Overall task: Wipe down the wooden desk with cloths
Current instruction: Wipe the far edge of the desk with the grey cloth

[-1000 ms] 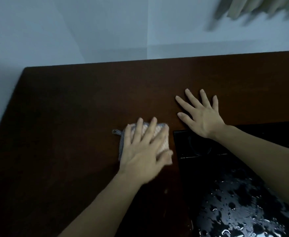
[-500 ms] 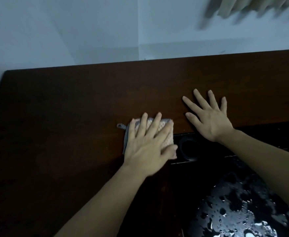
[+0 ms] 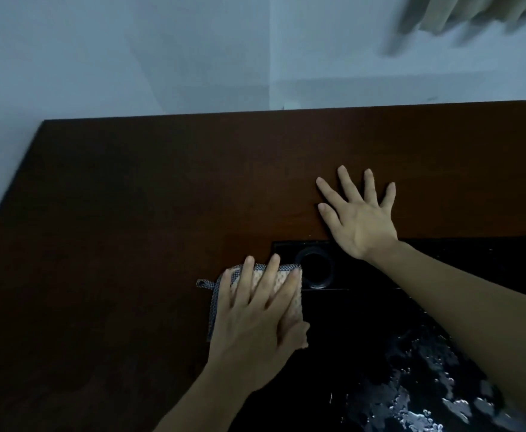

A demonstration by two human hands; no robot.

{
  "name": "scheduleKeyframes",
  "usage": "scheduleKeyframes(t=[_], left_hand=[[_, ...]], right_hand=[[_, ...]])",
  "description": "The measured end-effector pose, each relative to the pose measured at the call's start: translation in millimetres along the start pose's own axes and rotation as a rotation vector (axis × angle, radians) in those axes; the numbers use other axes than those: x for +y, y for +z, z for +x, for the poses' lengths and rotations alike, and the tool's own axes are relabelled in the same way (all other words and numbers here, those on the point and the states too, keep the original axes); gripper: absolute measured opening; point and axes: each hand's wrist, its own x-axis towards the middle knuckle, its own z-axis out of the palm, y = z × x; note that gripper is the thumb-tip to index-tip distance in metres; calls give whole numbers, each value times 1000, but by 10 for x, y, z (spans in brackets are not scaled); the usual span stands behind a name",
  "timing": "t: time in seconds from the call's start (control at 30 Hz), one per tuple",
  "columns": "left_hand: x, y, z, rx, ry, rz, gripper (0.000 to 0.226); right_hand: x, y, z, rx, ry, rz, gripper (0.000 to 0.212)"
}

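A dark brown wooden desk (image 3: pixel 131 213) fills most of the view. My left hand (image 3: pixel 255 316) lies flat with straight fingers on a small pinkish cloth (image 3: pixel 282 280) that has a grey checked border and a loop at its left corner. The cloth sits on the desk just left of a black mat. My right hand (image 3: pixel 361 216) presses flat on the bare wood farther back, fingers spread, its wrist over the mat's far edge.
A black glossy mat (image 3: pixel 380 338) with pale speckles covers the desk at the lower right, with a round black ring (image 3: pixel 316 271) near its far left corner. A pale wall (image 3: pixel 193 57) rises behind the desk. The desk's left edge (image 3: pixel 9 198) runs diagonally.
My left hand has drawn the cloth toward me along the mat's left edge. My right hand stays pressed on the wood. The view has shifted.
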Motion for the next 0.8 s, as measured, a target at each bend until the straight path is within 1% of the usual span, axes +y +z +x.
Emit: scheduleKeyframes(t=[0.13,0.23,0.3,0.4,0.57,0.63,0.8], left_hand=[[137,28,4,7,-81,-10,71],[315,54,-46,5,-110,-38,71],[450,92,-110,2,-71,-43,70],[641,136,-176,-9,26,-41,70],[833,138,50,6,158,-38,69],[916,129,232,23,172,-52,69],[1018,-8,705,41,119,-32,72]], right_hand=[[44,-31,-26,-17,-19,77,61],[124,-52,-143,30,-34,125,62],[217,-51,-262,67,-45,101,68],[410,-59,-441,72,-29,78,77],[703,-76,-590,103,52,132,79],[780,-89,-618,111,70,137,77],[904,-124,-643,102,94,110,76]])
